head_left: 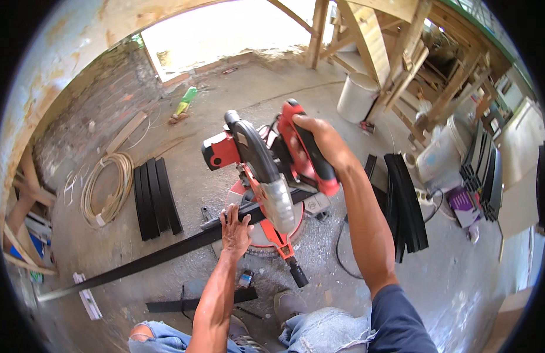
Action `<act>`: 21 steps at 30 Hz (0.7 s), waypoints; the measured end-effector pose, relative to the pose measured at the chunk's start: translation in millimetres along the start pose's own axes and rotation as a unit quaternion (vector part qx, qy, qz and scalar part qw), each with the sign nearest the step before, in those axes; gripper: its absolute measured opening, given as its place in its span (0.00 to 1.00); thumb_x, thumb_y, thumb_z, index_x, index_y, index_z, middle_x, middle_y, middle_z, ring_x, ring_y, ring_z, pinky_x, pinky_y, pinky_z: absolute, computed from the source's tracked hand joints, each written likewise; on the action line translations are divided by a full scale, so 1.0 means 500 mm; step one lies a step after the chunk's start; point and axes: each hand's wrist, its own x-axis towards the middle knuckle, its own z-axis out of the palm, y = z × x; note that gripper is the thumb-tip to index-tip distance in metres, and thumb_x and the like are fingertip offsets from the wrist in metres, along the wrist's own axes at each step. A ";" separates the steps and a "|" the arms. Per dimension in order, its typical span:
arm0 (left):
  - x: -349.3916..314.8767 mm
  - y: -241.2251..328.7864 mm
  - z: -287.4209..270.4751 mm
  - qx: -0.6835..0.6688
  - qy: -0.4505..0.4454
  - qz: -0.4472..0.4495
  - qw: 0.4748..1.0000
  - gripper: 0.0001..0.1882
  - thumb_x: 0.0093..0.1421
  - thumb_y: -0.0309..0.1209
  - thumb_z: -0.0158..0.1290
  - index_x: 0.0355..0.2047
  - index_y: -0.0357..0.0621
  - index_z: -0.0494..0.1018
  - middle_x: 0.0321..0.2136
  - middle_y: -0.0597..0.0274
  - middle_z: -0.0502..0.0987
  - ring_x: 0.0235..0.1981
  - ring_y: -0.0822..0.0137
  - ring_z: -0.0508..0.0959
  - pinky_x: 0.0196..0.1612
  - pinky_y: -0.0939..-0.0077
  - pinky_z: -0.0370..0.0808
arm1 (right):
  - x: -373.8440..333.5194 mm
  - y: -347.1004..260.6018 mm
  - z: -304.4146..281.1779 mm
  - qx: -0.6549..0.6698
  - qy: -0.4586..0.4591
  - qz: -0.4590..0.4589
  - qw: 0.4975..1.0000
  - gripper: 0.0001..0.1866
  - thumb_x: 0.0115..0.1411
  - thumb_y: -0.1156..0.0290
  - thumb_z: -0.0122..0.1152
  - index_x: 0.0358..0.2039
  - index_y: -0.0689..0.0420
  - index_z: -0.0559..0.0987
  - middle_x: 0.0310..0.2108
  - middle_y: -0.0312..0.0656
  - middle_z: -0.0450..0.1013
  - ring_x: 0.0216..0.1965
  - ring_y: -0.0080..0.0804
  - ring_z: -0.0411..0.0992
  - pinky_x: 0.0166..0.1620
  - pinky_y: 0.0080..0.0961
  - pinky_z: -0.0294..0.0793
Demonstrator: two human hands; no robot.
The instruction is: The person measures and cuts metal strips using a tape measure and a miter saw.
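Note:
A red and black miter saw [277, 203] stands on the floor in front of me, its silver guard lowered over the round base. My right hand [322, 138] is wrapped round the saw's red and black handle [311, 150]. Across the saw base lies a long black strip [166, 252], which runs out to the lower left. My left hand [236, 232] holds this strip against the saw's fence, just left of the guard, with its fingers spread over the top edge. The blade is mostly hidden behind the guard.
Cut black strips lie in groups on the left [158, 197] and right [405, 203]. A coiled hose [107, 188] is at the left. A white bucket [358, 97] and wooden trestles [402, 65] stand at the back. A purple box [462, 207] lies to the right, near a power cord [345, 259].

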 end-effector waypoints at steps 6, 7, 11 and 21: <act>-0.010 -0.003 -0.033 0.004 -0.022 0.017 1.000 0.18 0.57 0.33 0.60 0.48 0.44 0.78 0.64 0.41 0.58 0.70 0.42 0.53 0.70 0.40 0.45 | 0.054 -0.021 0.000 0.113 -0.022 -0.005 0.993 0.21 0.62 0.53 0.59 0.29 0.63 0.76 0.18 0.44 0.73 0.15 0.29 0.72 0.18 0.26 0.71; -0.013 -0.004 -0.037 -0.001 -0.015 0.029 0.999 0.17 0.56 0.31 0.61 0.47 0.44 0.78 0.64 0.41 0.58 0.69 0.42 0.53 0.69 0.39 0.47 | 0.064 -0.020 0.002 0.119 -0.017 -0.006 0.993 0.21 0.62 0.53 0.59 0.29 0.63 0.76 0.18 0.44 0.73 0.15 0.29 0.72 0.18 0.26 0.71; -0.025 0.012 -0.063 0.010 -0.013 0.055 0.998 0.17 0.56 0.31 0.61 0.47 0.45 0.79 0.66 0.41 0.55 0.69 0.40 0.52 0.68 0.36 0.46 | 0.097 -0.019 0.002 0.160 0.006 -0.030 0.987 0.21 0.61 0.54 0.63 0.31 0.64 0.77 0.18 0.45 0.74 0.15 0.30 0.72 0.19 0.26 0.72; -0.103 -0.026 -0.154 0.065 -0.081 0.121 0.987 0.31 0.59 0.28 0.57 0.64 0.48 0.67 0.54 0.40 0.65 0.56 0.45 0.65 0.59 0.48 0.58 | 0.105 0.000 0.006 0.168 0.013 -0.055 0.984 0.24 0.58 0.51 0.67 0.31 0.65 0.78 0.20 0.44 0.75 0.17 0.29 0.74 0.21 0.26 0.74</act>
